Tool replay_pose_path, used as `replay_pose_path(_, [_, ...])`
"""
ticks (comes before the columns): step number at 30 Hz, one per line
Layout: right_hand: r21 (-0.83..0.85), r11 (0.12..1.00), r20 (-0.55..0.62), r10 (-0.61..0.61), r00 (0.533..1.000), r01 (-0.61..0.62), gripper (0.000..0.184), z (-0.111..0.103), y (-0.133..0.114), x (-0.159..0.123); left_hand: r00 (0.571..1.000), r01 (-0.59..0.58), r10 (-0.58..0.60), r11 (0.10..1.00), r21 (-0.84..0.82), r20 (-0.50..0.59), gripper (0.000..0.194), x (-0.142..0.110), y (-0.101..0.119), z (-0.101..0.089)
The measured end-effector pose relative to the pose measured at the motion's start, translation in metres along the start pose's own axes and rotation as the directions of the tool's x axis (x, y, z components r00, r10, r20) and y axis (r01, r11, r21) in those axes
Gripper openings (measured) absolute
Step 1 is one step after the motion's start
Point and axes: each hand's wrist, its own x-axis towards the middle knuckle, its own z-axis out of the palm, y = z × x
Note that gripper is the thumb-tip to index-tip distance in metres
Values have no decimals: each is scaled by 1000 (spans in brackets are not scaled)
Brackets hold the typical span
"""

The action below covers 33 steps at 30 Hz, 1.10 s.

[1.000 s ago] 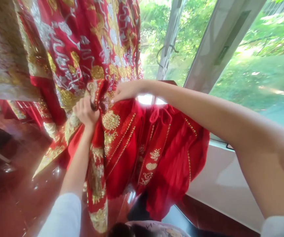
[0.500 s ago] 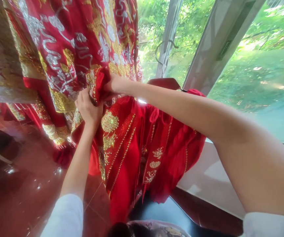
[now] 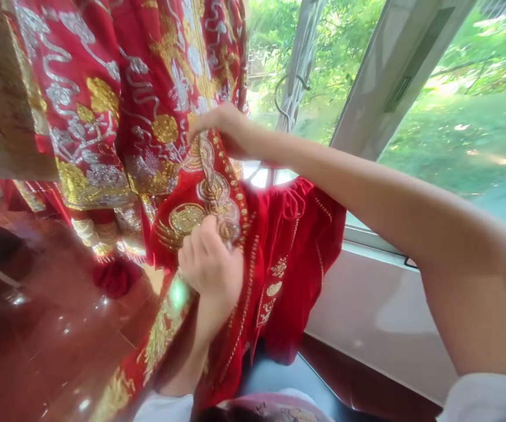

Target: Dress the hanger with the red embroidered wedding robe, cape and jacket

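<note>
A red garment (image 3: 165,205) with gold embroidery, beading and a braided, medallion-like trim hangs stretched between my hands. My right hand (image 3: 220,123) is closed on the upper end of the trim, its fingertips partly hidden. Lower down, my left hand (image 3: 211,261) is closed around the same trimmed edge, knuckles toward me. A long gold-embroidered band of the cloth (image 3: 160,328) trails down to the lower left. Just right of my hands hangs a red skirt-like piece (image 3: 288,234) with a tied cord at its waist and gold bead lines.
Other red garments (image 3: 139,88) with silver and gold embroidery hang behind at the left. A metal hanger hook (image 3: 281,97) stands up before the window (image 3: 468,146). Below are a dark glossy surface (image 3: 274,375) and red floor tiles (image 3: 37,328).
My left hand has moved down and right along the garment, and my right hand has risen slightly. The bunched cloth is now spread, showing the braided trim.
</note>
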Motion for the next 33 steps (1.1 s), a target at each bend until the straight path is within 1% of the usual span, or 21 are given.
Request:
replay_pose_path(1, [-69,998,58,4,998,0,34,-3,10,-4,998,61,-62,998,23,34,32,-2,-8,13])
replay_pose_path(2, [-179,983,135,-10,991,35,35,-7,20,-7,991,104,-107,994,36,77,32,2,-19,26])
replay_pose_path(3, [-293,952,215,-19,976,83,34,-12,31,-7,982,138,-143,989,48,123,32,9,-32,37])
replay_pose_path(4, [-379,920,268,4,964,101,32,-17,41,-7,970,163,-171,985,59,171,31,18,-44,46])
replay_pose_path(6, [-509,851,307,42,951,127,29,-25,54,-3,951,191,-207,977,92,231,26,33,-58,56])
replay_pose_path(7, [-556,820,301,46,952,136,30,-27,57,-1,945,204,-227,972,116,234,24,35,-58,59])
replay_pose_path(9, [-604,784,268,35,963,140,32,-26,59,0,941,232,-260,962,147,217,25,26,-46,62])
replay_pose_path(11, [-600,790,236,19,971,130,35,-23,57,-3,925,251,-275,960,121,262,30,2,-21,67])
replay_pose_path(12, [-586,801,221,12,975,123,36,-21,56,-5,904,257,-271,963,85,330,31,-12,-9,71])
replay_pose_path(14, [-551,828,192,5,981,104,40,-18,54,-10,841,249,-208,968,-16,499,39,-35,10,79])
replay_pose_path(15, [-538,838,178,5,984,93,42,-17,53,-12,815,264,-193,963,-54,547,39,-42,14,83])
replay_pose_path(16, [-531,844,162,9,987,79,44,-16,52,-13,801,282,-178,954,-98,571,36,-46,15,87])
replay_pose_path(18, [-534,845,136,36,990,42,46,-15,52,-14,804,327,-156,922,-208,574,24,-43,7,93])
replay_pose_path(21, [-578,815,97,111,989,-35,47,-13,53,-12,810,362,-95,858,-364,579,10,-32,-16,94])
replay_pose_path(23, [-605,793,72,143,987,-71,47,-11,54,-10,792,374,-65,838,-398,608,6,-29,-29,92])
replay_pose_path(25, [-622,778,52,147,988,-83,45,-9,54,-8,768,370,-26,834,-410,640,6,-29,-36,86])
replay_pose_path(27, [-633,769,44,150,988,-89,44,-7,54,-7,730,342,42,842,-417,682,19,-27,-38,76])
replay_pose_path(29, [-642,759,33,172,984,-112,44,-7,52,-7,693,306,108,851,-427,712,34,-17,-39,60])
replay_pose_path(30, [-645,753,26,187,982,-126,44,-7,51,-7,696,289,127,851,-438,707,37,-9,-39,51])
replay_pose_path(31, [-648,749,20,200,980,-140,44,-7,50,-7,730,256,137,853,-454,669,35,1,-40,43])
replay_pose_path(33, [-654,740,5,215,977,-159,43,-6,47,-7,853,121,145,879,-461,501,28,25,-44,31])
